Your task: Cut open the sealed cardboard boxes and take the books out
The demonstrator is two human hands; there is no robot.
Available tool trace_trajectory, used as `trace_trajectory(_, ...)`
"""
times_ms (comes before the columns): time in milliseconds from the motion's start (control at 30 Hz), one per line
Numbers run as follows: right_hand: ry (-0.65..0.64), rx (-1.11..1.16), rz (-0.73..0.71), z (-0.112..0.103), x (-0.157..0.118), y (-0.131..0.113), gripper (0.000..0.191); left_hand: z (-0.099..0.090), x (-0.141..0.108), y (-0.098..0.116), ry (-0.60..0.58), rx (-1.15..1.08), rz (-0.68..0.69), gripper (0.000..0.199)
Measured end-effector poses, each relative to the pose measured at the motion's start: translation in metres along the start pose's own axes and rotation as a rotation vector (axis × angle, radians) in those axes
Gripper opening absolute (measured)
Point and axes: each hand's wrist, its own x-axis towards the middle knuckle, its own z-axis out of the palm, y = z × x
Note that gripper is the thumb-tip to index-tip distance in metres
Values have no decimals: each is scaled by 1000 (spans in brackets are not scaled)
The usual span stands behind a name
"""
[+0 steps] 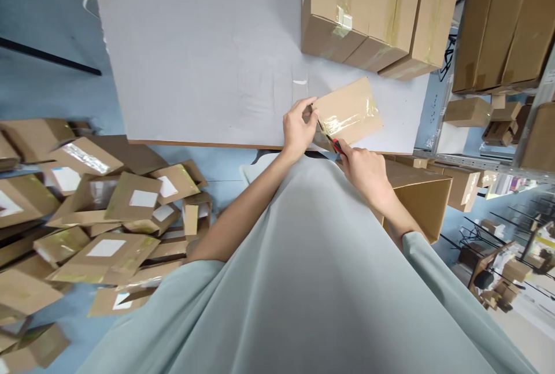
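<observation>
Far left, on the blue floor [52, 91]: a heap of opened flat boxes [99, 212], many with white labels and strips of clear tape, lying at all angles and overlapping.

Centre: a white desk [208, 62], mostly bare, wooden edge facing the person.

At the desk's near edge, the left hand [297, 128], its grip pinched on the near left corner of a small taped box [349, 111], fingers curled over the top. The box lies flat on the desk, just beside the edge, turned at an angle, with a band of clear tape across its top.

Touching the box's near side, a knife [332, 141] with a red handle, blade against the cardboard. The right hand [366, 171] has its grip wrapped tight around the handle, which is mostly hidden in the fist.

Far right of the desk: large taped cartons [377, 10], side by side. Below the right arm, an open carton [420, 195]. Further right, a shelf [498, 131] with more boxes.
</observation>
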Motion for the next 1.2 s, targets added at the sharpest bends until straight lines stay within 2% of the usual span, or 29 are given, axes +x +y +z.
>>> trace_trajectory(133, 3, 120, -116, 7, 28, 3, 61, 0, 16, -5, 18, -15, -32, 61)
trace_trajectory(233, 34, 207, -174, 9, 26, 14, 63, -2, 29, -9, 26, 3, -18, 63)
trace_trajectory(367, 170, 344, -168, 12, 10, 54, 64, -8, 38, -2, 19, 45, -18, 63)
trace_trajectory(467, 296, 443, -49, 21, 18, 92, 66, -9, 39, 22, 52, 186, 23, 70)
trace_trajectory(567, 366, 508, 71, 35, 39, 121, 68, 6, 38, 52, 56, 367, 193, 64)
trace_trajectory(667, 379, 551, 107, 46, 54, 139, 69, 41, 36, 70, -104, 404, 321, 47)
trace_trajectory(767, 379, 576, 95, 55, 58, 144, 68, 74, 34, 72, -285, 425, 345, 39)
trace_trajectory(833, 375, 599, 78, 59, 58, 144, 66, 87, 31, 67, -343, 464, 344, 37)
trace_trajectory(1000, 348, 598, 19, 64, 65, 140, 64, 89, 28, 59, -345, 514, 347, 38)
trace_trajectory(1200, 285, 507, 1, 51, 76, 134, 66, 89, 27, 60, -324, 501, 336, 38)
